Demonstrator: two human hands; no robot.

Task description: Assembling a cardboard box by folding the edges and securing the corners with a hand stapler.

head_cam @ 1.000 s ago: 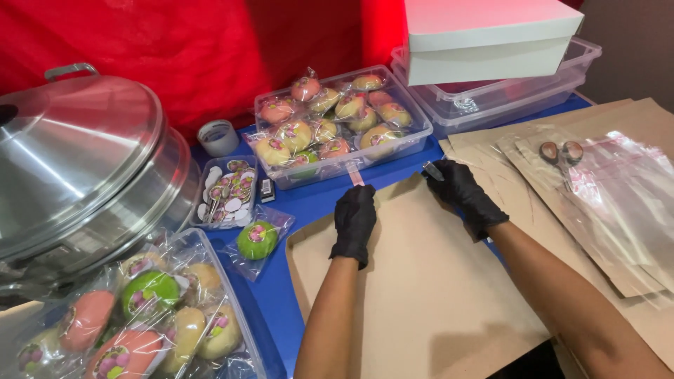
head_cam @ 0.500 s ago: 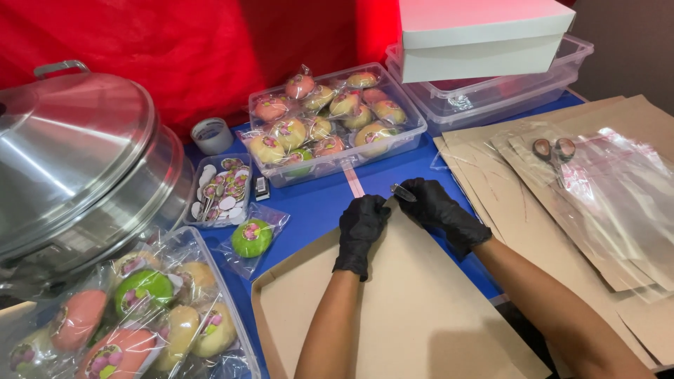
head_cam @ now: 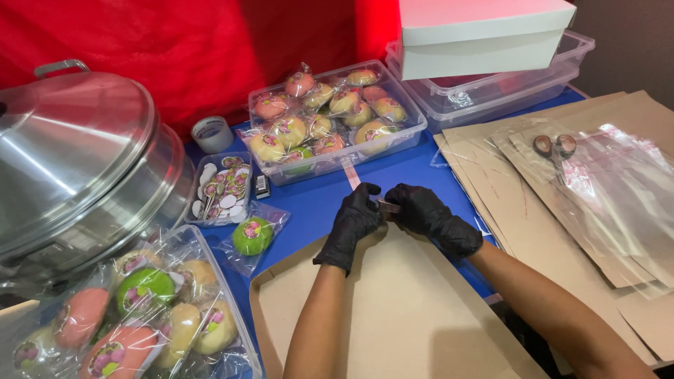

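Observation:
Both my hands wear black gloves and meet over the far edge of a brown cardboard sheet. My left hand and my right hand pinch the two ends of a narrow brownish strip, which looks like adhesive tape. A longer piece of the same strip runs on the blue tabletop toward a clear tub of wrapped coloured buns. A single green bun in a clear bag lies left of my left hand.
A large steel pot with a lid fills the left. Near it sit a tape roll, a small tray of stickers and a second tub of buns. Brown sheets, clear bags, scissors and a white box are at the right.
My hands were apart on the cardboard's far edge. The right hand has moved left to meet the left hand, and both now pinch the strip between them.

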